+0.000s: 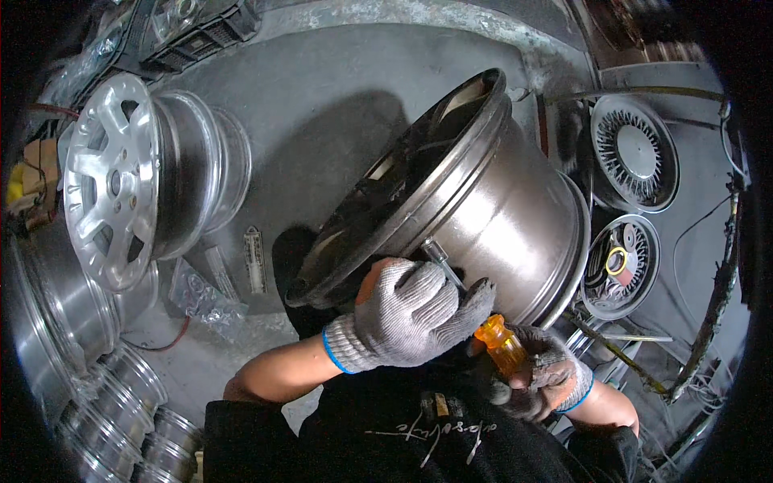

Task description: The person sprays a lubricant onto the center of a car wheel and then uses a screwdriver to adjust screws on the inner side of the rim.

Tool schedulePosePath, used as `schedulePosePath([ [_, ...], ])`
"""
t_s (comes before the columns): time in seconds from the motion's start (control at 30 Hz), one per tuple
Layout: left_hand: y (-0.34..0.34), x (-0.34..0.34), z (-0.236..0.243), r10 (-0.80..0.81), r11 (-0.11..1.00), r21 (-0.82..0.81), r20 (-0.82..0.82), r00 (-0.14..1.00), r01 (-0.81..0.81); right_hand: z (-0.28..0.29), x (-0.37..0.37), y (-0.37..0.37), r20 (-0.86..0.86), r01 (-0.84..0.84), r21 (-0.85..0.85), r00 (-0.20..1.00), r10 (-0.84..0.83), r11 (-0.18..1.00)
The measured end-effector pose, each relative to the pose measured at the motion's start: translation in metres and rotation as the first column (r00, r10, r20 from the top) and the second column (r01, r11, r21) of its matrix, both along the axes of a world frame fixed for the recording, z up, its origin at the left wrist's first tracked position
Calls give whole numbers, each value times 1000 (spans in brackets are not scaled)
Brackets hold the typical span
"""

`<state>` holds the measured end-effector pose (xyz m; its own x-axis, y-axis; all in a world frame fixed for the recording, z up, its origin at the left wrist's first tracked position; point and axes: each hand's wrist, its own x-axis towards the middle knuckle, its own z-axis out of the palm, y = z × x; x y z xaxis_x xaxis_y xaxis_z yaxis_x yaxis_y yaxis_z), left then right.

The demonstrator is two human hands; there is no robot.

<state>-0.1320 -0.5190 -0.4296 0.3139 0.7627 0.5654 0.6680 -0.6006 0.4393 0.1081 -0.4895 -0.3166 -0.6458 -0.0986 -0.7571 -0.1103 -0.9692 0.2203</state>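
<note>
A large bare-metal wheel rim (515, 225) is tilted in front of me, its open, dark-spoked face turned to the upper left. My right hand (543, 374), in a soiled grey knit glove, is closed round the amber plastic handle of a screwdriver (505, 346). The thin shaft runs up toward a short metal cylinder (435, 250) against the barrel of the rim. My left hand (411, 310), in a matching glove with a blue cuff edge, has its fingers curled about the shaft. Its thumb hides part of the shaft. What sits inside the cylinder is hidden.
At left stands a silver spoked wheel (114, 183), with more rims (113, 394) stacked below. Two mesh-style wheels (636, 151) lie at right, the nearer holding tape rolls and small items. A plastic bag (201, 291) lies on the grey floor; a black crate (197, 40) is behind.
</note>
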Motion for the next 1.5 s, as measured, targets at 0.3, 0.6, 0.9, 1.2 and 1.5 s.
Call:
schedulePosePath([
  [0.3, 0, -4, -2, -26, 1000, -7, -6, 1000, 26, 6, -26, 9, 599, -733, 529, 680, 424, 428],
  [0.6, 3, 2, 0, 21, 997, 71, -46, 999, -17, 18, -44, 5, 949, -900, 284, 214, 233, -330],
  [0.9, 4, 1, -3, -43, 998, 43, 45, 998, 41, 6, -6, 2, 400, -526, 385, 835, 377, 758],
  [1.2, 4, 0, -3, -40, 997, 67, 10, 999, 39, 8, -20, 7, 601, -714, 503, 694, 397, 487],
  [1.5, 7, 7, -5, -33, 998, 57, 7, 999, 32, 11, -37, 6, 955, -872, 294, 251, 157, -392],
])
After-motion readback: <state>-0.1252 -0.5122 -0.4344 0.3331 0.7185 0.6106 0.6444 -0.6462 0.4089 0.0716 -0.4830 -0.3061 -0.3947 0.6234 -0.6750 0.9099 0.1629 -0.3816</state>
